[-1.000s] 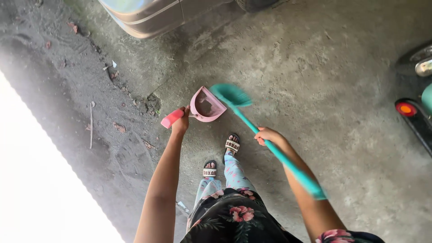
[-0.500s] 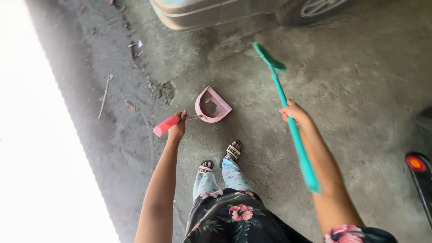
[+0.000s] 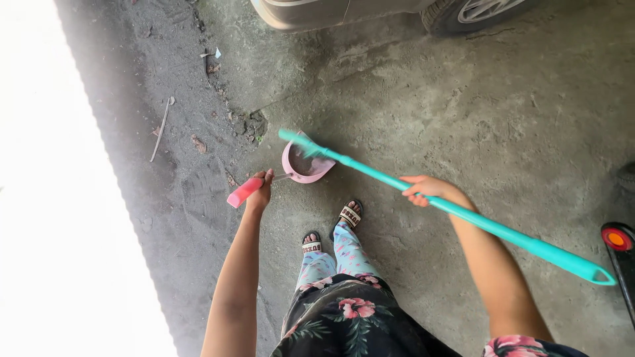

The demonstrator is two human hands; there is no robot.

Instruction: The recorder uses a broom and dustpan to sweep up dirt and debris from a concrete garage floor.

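Left hand (image 3: 260, 192) grips dustpan (image 3: 305, 165) handle; right hand (image 3: 423, 190) clasps broom (image 3: 463, 215), shaft slanting up-left, head over the pan.

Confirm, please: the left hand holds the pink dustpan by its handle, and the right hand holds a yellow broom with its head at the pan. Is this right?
Nearly. In the head view the broom in the right hand is teal, not yellow. The left hand does hold the pink dustpan by its handle, and the broom head is at the pan.
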